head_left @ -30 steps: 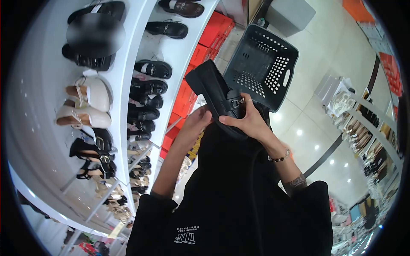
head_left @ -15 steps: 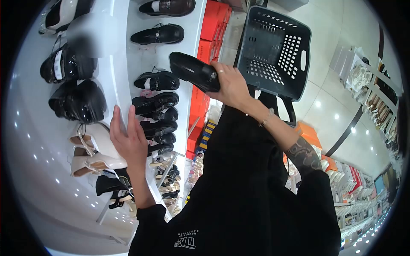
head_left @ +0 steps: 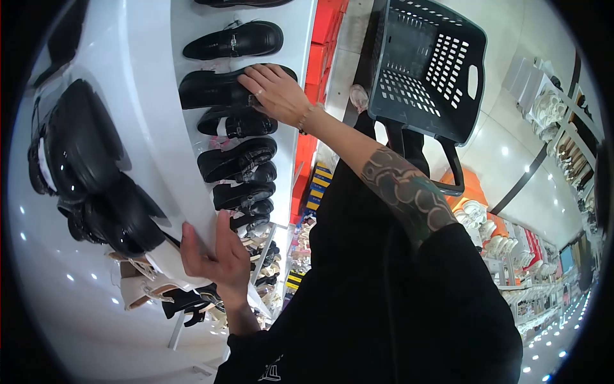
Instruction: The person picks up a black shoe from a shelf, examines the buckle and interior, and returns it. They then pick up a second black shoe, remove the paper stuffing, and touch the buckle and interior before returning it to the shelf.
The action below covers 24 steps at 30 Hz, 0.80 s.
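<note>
My right hand (head_left: 278, 96) lies over a black loafer (head_left: 214, 89), fingers wrapped across its heel end. The shoe rests on the white shelf (head_left: 295, 25) in a row of similar black shoes. Above it in the view is a buckled black loafer (head_left: 236, 40), and just below sits another black loafer (head_left: 240, 123) with a white piece at its opening. My left hand (head_left: 217, 256) grips the white upper shelf edge (head_left: 198, 211), thumb and fingers to either side of it. Large black shoes (head_left: 83, 141) stand on that upper shelf, with cream strapped shoes (head_left: 137, 281) near my left hand.
A dark grey shopping basket (head_left: 428, 70) with a handle stands on the tiled floor at the upper right. Red boxes (head_left: 316, 61) are stacked beside the shelf. More shoe displays (head_left: 511, 249) line the far right side, and an orange box (head_left: 470, 185) lies near the basket.
My right hand has moved left and set the loafer down among the row on the shelf. My left hand has slid along the shelf edge toward me. The view has shifted.
</note>
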Motion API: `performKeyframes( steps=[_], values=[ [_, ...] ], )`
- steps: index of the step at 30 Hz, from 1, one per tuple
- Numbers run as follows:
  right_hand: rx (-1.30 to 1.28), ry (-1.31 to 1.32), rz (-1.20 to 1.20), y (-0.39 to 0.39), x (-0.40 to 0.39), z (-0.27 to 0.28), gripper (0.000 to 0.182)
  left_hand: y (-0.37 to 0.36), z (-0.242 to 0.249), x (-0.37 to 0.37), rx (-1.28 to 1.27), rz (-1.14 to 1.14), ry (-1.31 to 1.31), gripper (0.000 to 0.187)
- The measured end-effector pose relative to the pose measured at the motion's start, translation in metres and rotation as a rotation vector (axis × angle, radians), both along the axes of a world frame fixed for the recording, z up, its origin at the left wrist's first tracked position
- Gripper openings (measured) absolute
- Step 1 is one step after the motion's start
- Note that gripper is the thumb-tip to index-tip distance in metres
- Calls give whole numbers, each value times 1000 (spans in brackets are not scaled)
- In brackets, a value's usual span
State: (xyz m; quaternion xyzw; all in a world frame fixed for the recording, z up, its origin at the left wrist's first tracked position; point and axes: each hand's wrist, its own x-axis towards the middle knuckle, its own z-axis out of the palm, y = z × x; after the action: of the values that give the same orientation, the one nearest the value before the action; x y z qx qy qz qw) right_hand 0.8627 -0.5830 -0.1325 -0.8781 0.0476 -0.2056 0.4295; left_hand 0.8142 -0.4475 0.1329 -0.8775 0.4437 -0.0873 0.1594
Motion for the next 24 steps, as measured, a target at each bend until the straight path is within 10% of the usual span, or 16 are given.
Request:
performKeyframes(
  steps=[24],
  values=[
    [1, 210, 6, -12, -39, -2, 74, 1, -2, 0, -151, 30, 20, 35]
  ],
)
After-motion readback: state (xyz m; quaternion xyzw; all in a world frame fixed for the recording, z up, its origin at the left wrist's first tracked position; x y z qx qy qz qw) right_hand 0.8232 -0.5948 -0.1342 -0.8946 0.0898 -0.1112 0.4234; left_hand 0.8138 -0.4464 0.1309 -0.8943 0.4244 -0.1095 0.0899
